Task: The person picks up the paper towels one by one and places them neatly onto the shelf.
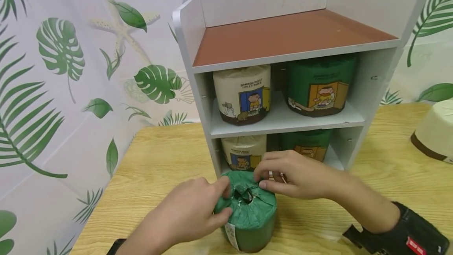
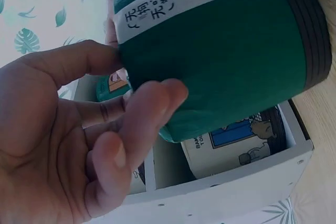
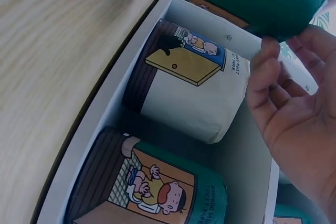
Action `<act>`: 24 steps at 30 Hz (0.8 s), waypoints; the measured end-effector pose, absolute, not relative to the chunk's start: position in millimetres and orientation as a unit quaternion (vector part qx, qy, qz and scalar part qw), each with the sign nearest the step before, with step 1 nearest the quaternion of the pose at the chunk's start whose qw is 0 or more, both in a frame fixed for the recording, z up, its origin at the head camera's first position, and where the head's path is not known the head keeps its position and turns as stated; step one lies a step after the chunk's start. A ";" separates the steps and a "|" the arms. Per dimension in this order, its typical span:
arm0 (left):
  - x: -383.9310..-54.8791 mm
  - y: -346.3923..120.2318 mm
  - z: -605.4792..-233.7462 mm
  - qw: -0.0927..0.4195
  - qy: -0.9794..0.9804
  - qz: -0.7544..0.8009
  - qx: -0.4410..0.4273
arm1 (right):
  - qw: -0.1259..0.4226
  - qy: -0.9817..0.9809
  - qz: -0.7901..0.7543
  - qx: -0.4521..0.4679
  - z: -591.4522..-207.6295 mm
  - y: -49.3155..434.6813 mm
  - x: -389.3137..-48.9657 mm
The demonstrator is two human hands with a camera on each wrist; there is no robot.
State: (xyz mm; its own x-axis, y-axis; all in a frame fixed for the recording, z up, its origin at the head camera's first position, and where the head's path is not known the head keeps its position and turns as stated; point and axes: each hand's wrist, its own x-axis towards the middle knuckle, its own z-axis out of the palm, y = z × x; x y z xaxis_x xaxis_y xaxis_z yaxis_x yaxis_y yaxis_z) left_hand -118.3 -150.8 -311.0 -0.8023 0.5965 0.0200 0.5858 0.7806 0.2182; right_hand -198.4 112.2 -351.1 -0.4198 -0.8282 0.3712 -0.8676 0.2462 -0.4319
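A toilet roll [image 1: 249, 229] in green wrapping stands upright on the table in front of the shelf, its top wrapper gathered around a dark central hole. With bent fingers and thumb, my left hand [image 1: 191, 207] holds the left side of its top. From the other side, my right hand [image 1: 295, 174] holds the right top edge between thumb and fingertips. A white printed strip [image 2: 157, 6] runs down the roll in the left wrist view. The right wrist view shows the fingertips right at the green roll's top corner [image 3: 286, 30].
A white shelf unit [image 1: 283, 123] stands just behind the roll. Its upper level bears a cream roll [image 1: 231, 95] and a green roll [image 1: 318, 85]; another cream roll [image 1: 235, 148] and a green one sit below. Another cream-coloured package [image 1: 433, 133] stands at the right.
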 end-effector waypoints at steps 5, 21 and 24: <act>-125.5 -152.7 -310.9 0.033 0.945 0.126 0.300 | 0.001 -0.768 0.304 0.564 -351.5 112.4 -197.9; -113.0 -154.0 -303.9 -0.038 0.946 0.102 0.304 | 0.108 -0.736 0.342 0.574 -346.0 110.4 -192.2; -109.6 -151.0 -303.1 0.009 0.947 0.099 0.306 | 0.096 -0.744 0.341 0.567 -347.8 110.5 -193.2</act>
